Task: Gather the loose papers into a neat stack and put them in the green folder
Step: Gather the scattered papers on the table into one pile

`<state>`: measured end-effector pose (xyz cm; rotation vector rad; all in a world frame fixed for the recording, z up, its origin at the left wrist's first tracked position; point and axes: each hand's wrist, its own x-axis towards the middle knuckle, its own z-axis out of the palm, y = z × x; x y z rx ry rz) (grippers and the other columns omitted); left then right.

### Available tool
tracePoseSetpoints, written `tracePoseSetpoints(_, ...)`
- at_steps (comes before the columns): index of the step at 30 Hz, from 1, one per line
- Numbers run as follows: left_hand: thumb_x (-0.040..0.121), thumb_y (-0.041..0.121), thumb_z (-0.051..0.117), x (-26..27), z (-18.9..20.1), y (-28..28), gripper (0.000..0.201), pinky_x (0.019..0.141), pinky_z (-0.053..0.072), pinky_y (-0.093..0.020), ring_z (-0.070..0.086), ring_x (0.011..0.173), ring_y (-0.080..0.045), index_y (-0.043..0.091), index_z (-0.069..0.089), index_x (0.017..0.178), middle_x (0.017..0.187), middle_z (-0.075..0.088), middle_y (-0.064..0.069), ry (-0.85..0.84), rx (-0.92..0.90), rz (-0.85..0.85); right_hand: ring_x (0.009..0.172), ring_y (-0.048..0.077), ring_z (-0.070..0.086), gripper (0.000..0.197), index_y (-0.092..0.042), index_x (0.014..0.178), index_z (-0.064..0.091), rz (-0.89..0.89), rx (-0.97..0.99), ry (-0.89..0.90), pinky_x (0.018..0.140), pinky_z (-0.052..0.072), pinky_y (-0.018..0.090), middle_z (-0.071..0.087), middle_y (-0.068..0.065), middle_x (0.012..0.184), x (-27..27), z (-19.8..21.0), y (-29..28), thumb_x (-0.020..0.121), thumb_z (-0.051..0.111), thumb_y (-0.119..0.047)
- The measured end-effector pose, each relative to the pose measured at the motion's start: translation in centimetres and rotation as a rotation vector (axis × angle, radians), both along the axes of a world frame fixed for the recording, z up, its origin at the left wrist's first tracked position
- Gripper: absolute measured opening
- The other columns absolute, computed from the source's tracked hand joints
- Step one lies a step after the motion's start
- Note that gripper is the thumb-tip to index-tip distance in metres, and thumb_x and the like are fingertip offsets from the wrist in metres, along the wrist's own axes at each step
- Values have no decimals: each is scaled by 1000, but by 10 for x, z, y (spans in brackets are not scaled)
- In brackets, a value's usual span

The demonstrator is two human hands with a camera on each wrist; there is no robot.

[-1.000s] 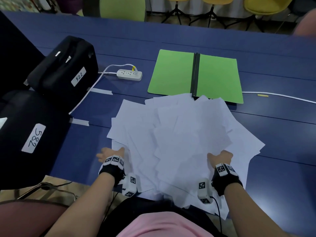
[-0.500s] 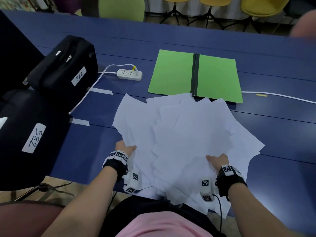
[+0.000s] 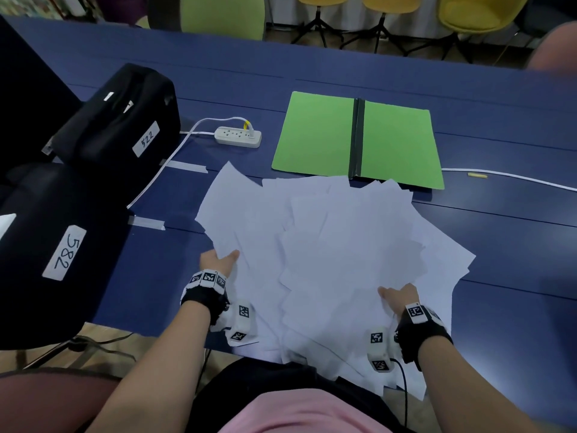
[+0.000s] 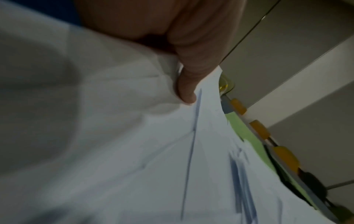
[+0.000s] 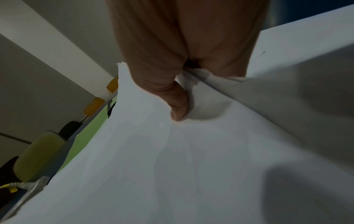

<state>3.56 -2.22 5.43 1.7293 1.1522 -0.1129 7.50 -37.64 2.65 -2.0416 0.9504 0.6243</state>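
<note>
A fanned heap of white papers (image 3: 331, 260) covers the near middle of the blue table (image 3: 515, 276) and hangs over its front edge. Beyond it the green folder (image 3: 359, 139) lies open and flat, its near edge just under the sheets' far tips. My left hand (image 3: 218, 260) pinches the heap's left edge, thumb on top (image 4: 187, 84) and fingers hidden beneath. At the heap's near right my right hand (image 3: 398, 296) pinches sheets the same way, thumb (image 5: 172, 97) pressing the paper. The folder shows as a green strip (image 4: 247, 136) (image 5: 86, 133) in both wrist views.
Two black bags labelled 522 (image 3: 121, 120) and 582 (image 3: 46, 245) stand at the left. A white power strip (image 3: 238, 137) and its cable lie left of the folder; another white cable (image 3: 512, 178) runs off right. Green and yellow chairs (image 3: 477, 10) stand behind the table.
Both hands have moved inward and forward, drawing the heap's left and right sides together. The left sheets now lift and angle up where the left hand grips them.
</note>
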Motion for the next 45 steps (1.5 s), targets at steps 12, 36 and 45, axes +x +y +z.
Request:
tracePoseSetpoints(12,81,23,72,-24,9,27,76,99,40,-37,47,127,-35,-8,33,138,141,45,-19,137,-3,92,122,41,48,71,11,141,25,64,-31,31,98,43,44,44,28,138,-3,2,2,86,63,-14)
tracePoseSetpoints(36,68,-8,46,39,131,13,46,71,53,-40,62,84,-28,18,53,105,98,66,-1,-602,774,12,130,43,41,64,16,136,31,44,-30,-47,105,35,42,40,31,142,-5,-1,1,86,64,-7)
tracePoseSetpoints(45,86,14,60,54,86,39,27,88,47,-41,60,105,-39,2,61,109,116,65,-18,-120,430,-150,119,40,51,61,15,131,36,49,-25,-30,90,42,39,49,29,130,-5,-2,1,83,65,-10)
